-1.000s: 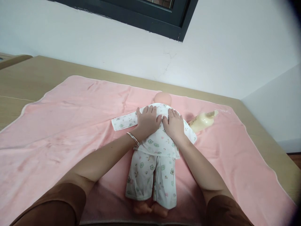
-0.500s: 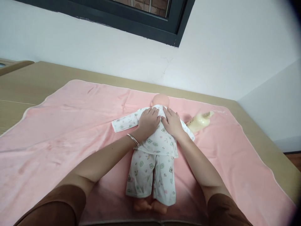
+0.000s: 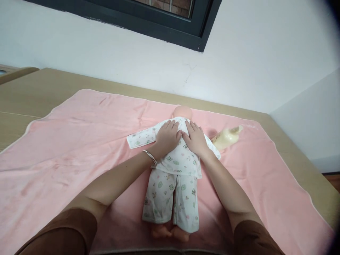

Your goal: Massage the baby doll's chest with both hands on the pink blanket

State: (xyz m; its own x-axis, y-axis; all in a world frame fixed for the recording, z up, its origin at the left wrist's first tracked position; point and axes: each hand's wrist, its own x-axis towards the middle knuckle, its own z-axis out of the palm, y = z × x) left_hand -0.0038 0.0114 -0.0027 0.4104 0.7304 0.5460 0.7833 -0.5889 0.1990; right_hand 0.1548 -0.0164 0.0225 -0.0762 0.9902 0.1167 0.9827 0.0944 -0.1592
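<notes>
A baby doll point(image 3: 183, 163) in white patterned pyjamas lies with its feet toward me and its head away; its face does not show. My left hand point(image 3: 168, 138) rests flat on the left side of the doll's upper body, fingers stretched out. On the right side, my right hand point(image 3: 195, 139) lies flat in the same way, the two thumbs almost meeting at the middle. One sleeve of the doll reaches out to the left. Beside the other sleeve lies a baby bottle point(image 3: 227, 137) with pale yellowish contents, tipped on its side.
A pink blanket point(image 3: 79, 141) with some wrinkles lies under the doll, spread on a wooden table point(image 3: 63, 81). Behind the table rises a white wall point(image 3: 148, 63) with a dark window frame point(image 3: 159, 30). Another wall meets it at the right.
The view has shifted very slightly. Both hands stay on the doll in almost the same place.
</notes>
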